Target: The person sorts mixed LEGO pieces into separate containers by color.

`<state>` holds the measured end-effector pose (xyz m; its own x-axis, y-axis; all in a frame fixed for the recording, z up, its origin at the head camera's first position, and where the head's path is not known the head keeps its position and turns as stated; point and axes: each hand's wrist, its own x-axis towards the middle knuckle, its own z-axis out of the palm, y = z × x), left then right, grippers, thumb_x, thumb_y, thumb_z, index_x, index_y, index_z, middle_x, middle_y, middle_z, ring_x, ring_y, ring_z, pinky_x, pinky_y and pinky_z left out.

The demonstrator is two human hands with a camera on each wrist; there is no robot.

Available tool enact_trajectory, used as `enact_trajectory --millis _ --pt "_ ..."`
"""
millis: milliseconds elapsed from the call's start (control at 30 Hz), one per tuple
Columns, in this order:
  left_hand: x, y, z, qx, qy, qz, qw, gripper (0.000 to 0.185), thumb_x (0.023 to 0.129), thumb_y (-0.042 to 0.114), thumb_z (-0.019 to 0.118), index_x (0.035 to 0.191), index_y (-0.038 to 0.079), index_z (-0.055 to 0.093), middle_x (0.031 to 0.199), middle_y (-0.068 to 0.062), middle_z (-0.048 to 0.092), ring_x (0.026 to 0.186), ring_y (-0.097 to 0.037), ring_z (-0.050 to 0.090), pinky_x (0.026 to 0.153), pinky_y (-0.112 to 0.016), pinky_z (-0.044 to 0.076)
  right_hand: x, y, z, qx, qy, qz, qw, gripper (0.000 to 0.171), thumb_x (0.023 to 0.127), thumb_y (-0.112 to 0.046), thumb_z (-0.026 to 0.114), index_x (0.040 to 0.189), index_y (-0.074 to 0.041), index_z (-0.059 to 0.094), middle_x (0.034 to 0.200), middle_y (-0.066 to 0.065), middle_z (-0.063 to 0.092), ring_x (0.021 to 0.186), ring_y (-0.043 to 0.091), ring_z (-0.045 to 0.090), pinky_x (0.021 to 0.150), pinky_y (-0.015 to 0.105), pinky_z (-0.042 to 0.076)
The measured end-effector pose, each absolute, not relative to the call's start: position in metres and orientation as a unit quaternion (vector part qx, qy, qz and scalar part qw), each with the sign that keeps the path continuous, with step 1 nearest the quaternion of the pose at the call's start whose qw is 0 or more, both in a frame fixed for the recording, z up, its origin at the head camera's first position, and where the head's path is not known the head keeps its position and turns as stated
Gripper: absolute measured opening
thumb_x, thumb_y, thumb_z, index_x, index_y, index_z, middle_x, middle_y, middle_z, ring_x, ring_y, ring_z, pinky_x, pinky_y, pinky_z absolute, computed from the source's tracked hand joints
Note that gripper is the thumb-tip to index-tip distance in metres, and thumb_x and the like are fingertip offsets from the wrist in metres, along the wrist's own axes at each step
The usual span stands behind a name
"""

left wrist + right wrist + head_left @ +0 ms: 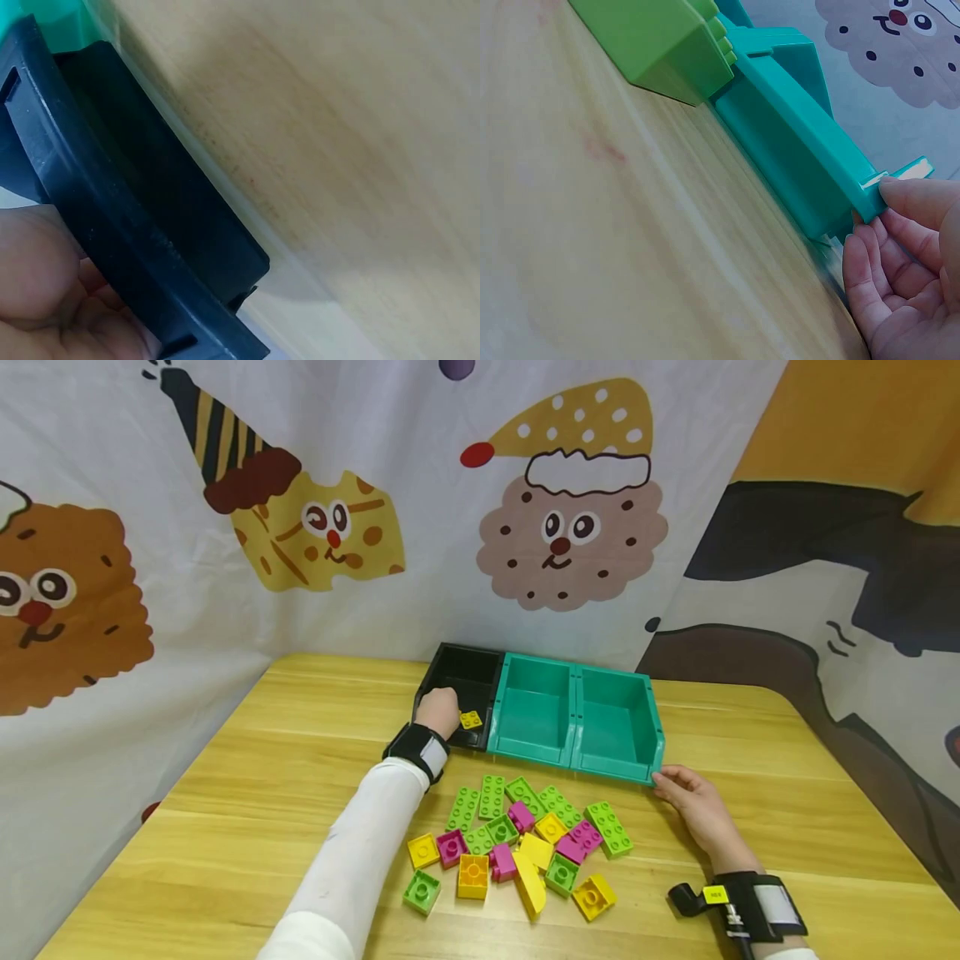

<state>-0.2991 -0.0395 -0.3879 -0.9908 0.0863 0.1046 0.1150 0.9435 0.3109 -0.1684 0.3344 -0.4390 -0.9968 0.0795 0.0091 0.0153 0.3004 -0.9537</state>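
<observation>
At the front left of the black bin, my left hand is over the rim with fingers curled. Beside its knuckles a yellow brick shows studs up inside the bin. In the left wrist view the thumb and fingers pass behind the bin's rim, so the fingertips and anything between them are hidden. My right hand pinches the front right corner of the teal bin. In the right wrist view its thumb lies on the rim, fingers beneath.
In front of the bins lie several loose bricks, among them a green brick, a magenta brick and a curved yellow brick. A second teal compartment stands between the black bin and the right one. A printed curtain hangs behind the table.
</observation>
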Motion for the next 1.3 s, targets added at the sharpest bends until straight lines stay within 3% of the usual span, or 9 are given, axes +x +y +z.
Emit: enact_trajectory --millis 300,600,900,1300 --pt "-0.29 -0.044 -0.372 -0.09 -0.982 -0.163 0.042 0.014 0.088 0.008 0.064 0.096 -0.002 0.069 0.093 -0.015 0.07 0.083 -0.026 0.067 0.072 -0.037 0.055 -0.168 0.333 -0.439 -0.026 -0.81 0.585 0.031 0.021 0.096 -0.024 0.056 0.103 -0.004 0.06 0.087 -0.019 0.057 0.085 -0.002 0.057 0.075 0.014 0.05" --pt "-0.262 -0.05 -0.346 -0.139 -0.971 -0.185 0.062 0.036 0.089 0.017 0.066 0.119 -0.004 0.061 0.117 -0.019 0.064 0.107 -0.031 0.061 0.092 -0.041 0.05 -0.169 0.333 -0.441 -0.026 -0.81 0.585 0.027 0.024 0.096 -0.025 0.056 0.105 -0.003 0.059 0.088 -0.019 0.059 0.085 -0.002 0.058 0.076 0.014 0.05" --pt "-0.223 -0.056 -0.336 -0.191 -0.958 -0.202 0.066 0.04 0.087 0.023 0.069 0.119 -0.002 0.062 0.115 -0.019 0.064 0.107 -0.032 0.06 0.094 -0.043 0.048 -0.169 0.333 -0.44 -0.027 -0.803 0.595 0.038 0.021 0.096 -0.023 0.056 0.102 -0.003 0.061 0.086 -0.017 0.058 0.084 -0.001 0.058 0.075 0.015 0.05" --pt "-0.184 -0.073 -0.343 -0.191 -0.959 -0.208 0.028 0.044 0.084 0.028 0.071 0.117 0.0 0.064 0.117 -0.018 0.064 0.11 -0.034 0.059 0.096 -0.045 0.047 -0.168 0.333 -0.44 -0.031 -0.801 0.597 0.035 0.01 0.096 -0.023 0.057 0.097 -0.014 0.062 0.086 -0.018 0.058 0.083 -0.001 0.058 0.075 0.015 0.05"
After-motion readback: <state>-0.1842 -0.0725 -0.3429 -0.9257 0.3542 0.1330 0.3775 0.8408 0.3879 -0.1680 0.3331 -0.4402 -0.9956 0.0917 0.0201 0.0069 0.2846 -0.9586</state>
